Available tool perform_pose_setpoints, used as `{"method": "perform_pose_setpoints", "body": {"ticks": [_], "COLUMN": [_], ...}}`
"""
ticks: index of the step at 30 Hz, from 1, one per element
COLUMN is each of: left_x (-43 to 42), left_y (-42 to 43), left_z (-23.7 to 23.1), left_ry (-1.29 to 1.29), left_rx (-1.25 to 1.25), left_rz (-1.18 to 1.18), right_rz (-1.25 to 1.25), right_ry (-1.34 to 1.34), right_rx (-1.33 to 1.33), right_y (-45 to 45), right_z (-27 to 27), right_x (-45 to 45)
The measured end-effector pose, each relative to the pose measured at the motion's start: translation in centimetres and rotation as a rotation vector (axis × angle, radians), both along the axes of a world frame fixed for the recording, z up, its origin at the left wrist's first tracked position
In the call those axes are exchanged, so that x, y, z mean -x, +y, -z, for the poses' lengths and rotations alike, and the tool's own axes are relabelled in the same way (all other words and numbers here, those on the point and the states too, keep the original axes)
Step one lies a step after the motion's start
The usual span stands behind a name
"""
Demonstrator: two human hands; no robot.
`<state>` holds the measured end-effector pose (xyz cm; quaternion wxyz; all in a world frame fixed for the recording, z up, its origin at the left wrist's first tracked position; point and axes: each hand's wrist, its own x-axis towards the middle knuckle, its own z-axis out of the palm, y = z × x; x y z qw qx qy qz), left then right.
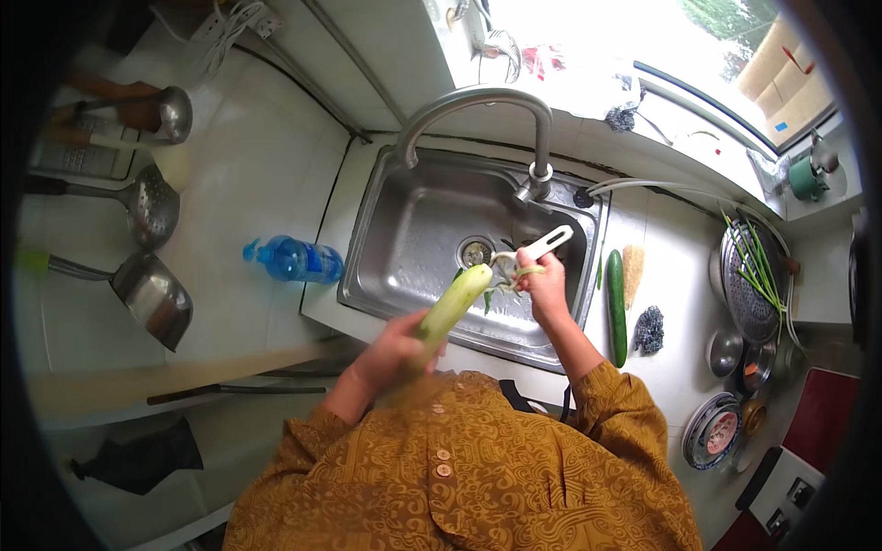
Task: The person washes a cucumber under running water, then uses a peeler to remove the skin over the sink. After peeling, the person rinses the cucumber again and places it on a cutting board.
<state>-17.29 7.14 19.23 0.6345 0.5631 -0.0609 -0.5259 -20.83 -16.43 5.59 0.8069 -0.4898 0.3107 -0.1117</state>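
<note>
My left hand [394,346] grips the lower end of a pale green, peeled cucumber [458,303], tilted up over the near side of the steel sink [420,213]. In my right hand [546,286] is a white-handled peeler [550,242]; its head is close to the cucumber's upper tip, and I cannot tell if they touch. Thin green strips of peel [508,281] hang by my right fingers. Behind my right hand, darker scraps lie in the sink beside the drain [475,253]. An unpeeled dark green cucumber [616,306] rests on the counter to the right.
A curved faucet [482,96] arches over the sink. Left of it stands a blue pump bottle [296,260]. On the right are a steel-wool scrubber [649,329], a metal colander [747,289] with green stalks, and stacked plates [713,430]. Ladles [153,206] hang at far left.
</note>
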Motion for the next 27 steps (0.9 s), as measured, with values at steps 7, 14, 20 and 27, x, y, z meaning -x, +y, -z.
{"method": "perform_pose_setpoints", "body": {"ticks": [7,14,20,27], "left_x": [-0.1,-0.6,-0.7,-0.3], "left_y": [-0.1,-2.2,-4.1,-4.1], "left_z": [0.7,0.3,1.2,1.5], "left_ry": [-0.044,-0.026,-0.214,-0.310], "left_rx": [-0.024,-0.060,-0.069,-0.079], "left_rz": [0.055,0.125,0.081,0.120], "right_rz": [-0.052,-0.141,-0.252,-0.251], "right_ry": [-0.229,-0.289,-0.277,-0.286], "right_rx": [-0.485,-0.414,-0.152,0.166], "right_y": [0.3,2.0,2.7,1.7], "right_z": [-6.3,-7.2,-7.9,-7.8], "right_x": [-0.1,0.2,0.4,0.4]}}
